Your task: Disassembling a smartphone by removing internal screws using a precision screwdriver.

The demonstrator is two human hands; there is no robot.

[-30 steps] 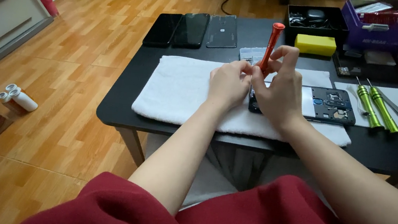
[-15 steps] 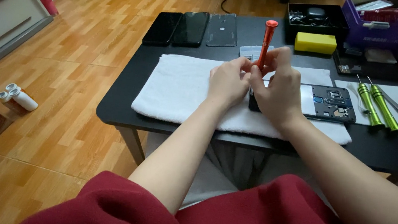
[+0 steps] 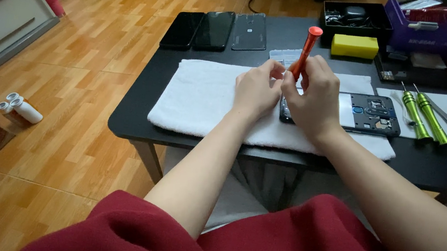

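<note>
Clearly the right hand [image 3: 313,99] is closed around an orange screwdriver [image 3: 306,46], held nearly upright with its cap pointing away from the person. Its tip goes down toward the left end of an opened phone [image 3: 370,114], which lies on a white towel [image 3: 204,97] on the black tabletop [image 3: 139,115]. The left hand [image 3: 256,90] rests just beside it, fingers curled toward the tip; whether they pinch anything, I cannot tell.

To do this well, I judge the driver should stay straight over the screw, pressed lightly and turned slowly, with the left hand steadying the phone so it does not slide on the towel.

Both hands hide the tip and the screw, so the seating cannot be checked. Two green drivers [image 3: 426,115] lie to the right, near some thin metal tools cut off by the frame's edge.
</note>
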